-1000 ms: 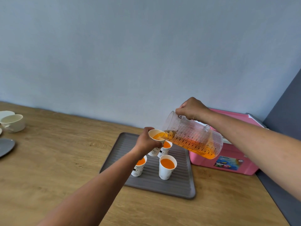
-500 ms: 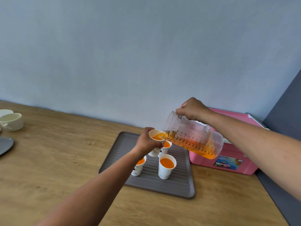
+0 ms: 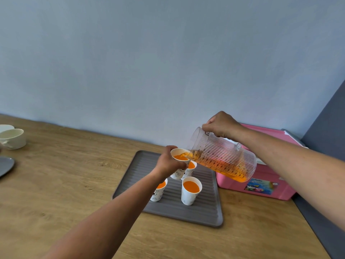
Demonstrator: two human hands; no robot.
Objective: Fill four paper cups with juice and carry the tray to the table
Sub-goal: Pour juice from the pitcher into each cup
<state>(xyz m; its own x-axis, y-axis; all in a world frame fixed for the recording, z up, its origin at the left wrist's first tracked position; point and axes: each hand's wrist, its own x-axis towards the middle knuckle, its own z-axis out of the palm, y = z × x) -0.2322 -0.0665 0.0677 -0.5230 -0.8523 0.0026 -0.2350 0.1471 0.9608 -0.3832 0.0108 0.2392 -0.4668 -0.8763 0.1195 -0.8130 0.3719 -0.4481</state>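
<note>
Above the grey tray (image 3: pixel 205 212) on the counter (image 3: pixel 65 184), the left hand (image 3: pixel 168 163) closed its grip around a paper cup (image 3: pixel 179 161) while the right hand (image 3: pixel 221 125), clenched on the tilted pitcher (image 3: pixel 222 158), poured orange juice (image 3: pixel 180 157) into it, three filled cups (image 3: pixel 190 190) standing below.

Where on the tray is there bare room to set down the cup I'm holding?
The tray's left half is bare, from its left rim to the near-left cup. The right half is crowded: the near-right cup, the far cup and the held cup in the left hand, with the pitcher overhead.
</note>
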